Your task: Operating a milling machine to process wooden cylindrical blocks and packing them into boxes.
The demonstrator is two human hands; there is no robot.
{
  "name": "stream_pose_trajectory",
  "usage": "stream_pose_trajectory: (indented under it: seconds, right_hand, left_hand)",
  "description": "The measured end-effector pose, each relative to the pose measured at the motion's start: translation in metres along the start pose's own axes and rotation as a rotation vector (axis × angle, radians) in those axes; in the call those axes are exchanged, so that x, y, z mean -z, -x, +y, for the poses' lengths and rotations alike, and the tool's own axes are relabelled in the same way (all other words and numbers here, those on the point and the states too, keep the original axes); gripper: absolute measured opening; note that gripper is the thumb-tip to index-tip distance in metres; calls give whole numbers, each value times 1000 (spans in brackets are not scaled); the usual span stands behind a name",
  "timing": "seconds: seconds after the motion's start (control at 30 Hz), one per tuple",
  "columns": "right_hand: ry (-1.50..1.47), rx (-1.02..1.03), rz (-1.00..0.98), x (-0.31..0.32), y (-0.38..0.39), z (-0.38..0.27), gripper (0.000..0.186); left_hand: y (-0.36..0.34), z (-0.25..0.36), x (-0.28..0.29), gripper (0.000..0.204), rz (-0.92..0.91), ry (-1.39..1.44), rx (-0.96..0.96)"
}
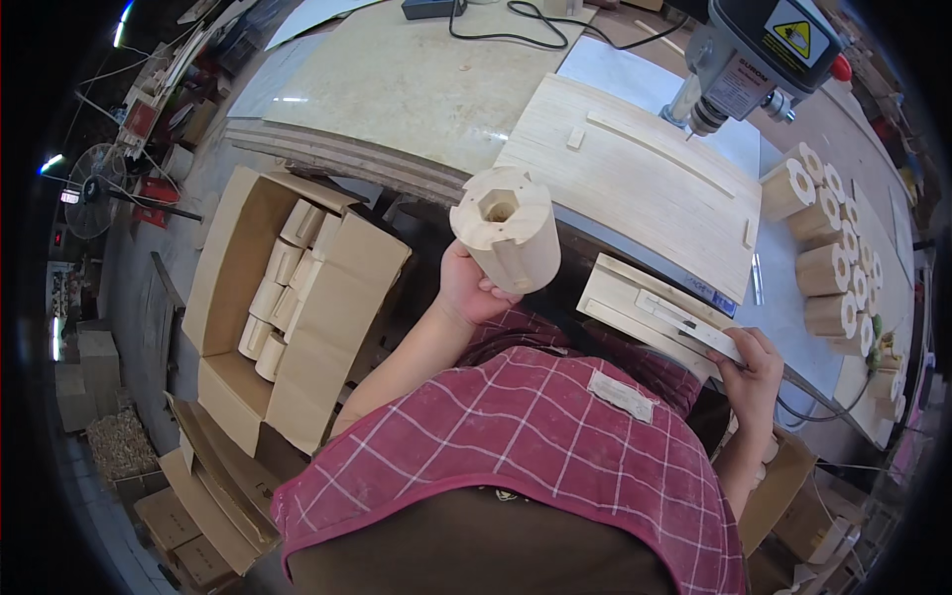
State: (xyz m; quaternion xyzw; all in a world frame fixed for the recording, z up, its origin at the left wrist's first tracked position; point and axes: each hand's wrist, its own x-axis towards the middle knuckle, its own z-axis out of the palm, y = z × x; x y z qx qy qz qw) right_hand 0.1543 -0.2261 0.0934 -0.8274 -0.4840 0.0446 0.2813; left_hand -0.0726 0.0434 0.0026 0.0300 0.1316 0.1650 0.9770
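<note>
My left hand [474, 283] is wrapped round the lower side of a pale wooden cylinder [531, 238], held up in front of the bench. A hexagonal recess shows in its upper face, and grooves run down its side. At the bench's front edge my right hand [754, 375] is closed on the end of a long, flat, light-grey tool [694, 325] with dark marks; its exact kind I cannot make out. The tool lies along a shallow wooden tray or drawer [615, 315] that juts out below the bench top.
A drill press [744, 74] stands at the back right over a wooden board [635, 159] with strips on it. Several similar cylinders [828, 268] are stacked at the right. To the left, an open cardboard box [226, 307] contains more wooden pieces. A black cable [555, 42] crosses the bench.
</note>
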Motion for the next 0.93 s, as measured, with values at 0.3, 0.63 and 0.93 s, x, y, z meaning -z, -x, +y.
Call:
stream_pose_trajectory:
  seconds: [0.3, 0.63, 0.93]
  right_hand:
    - [20, 39, -26, -5, -2, 2, 29]
    - [-16, 100, -107, -11, -13, -7, 30]
    - [6, 115, -234, -13, -34, -12, 27]
  left_hand:
    - [0, -1, -5, 78, -210, 47, 30]
    - [48, 44, -14, 63, -302, -304, -172]
    - [148, 110, 15, 66, 383, -777, -778]
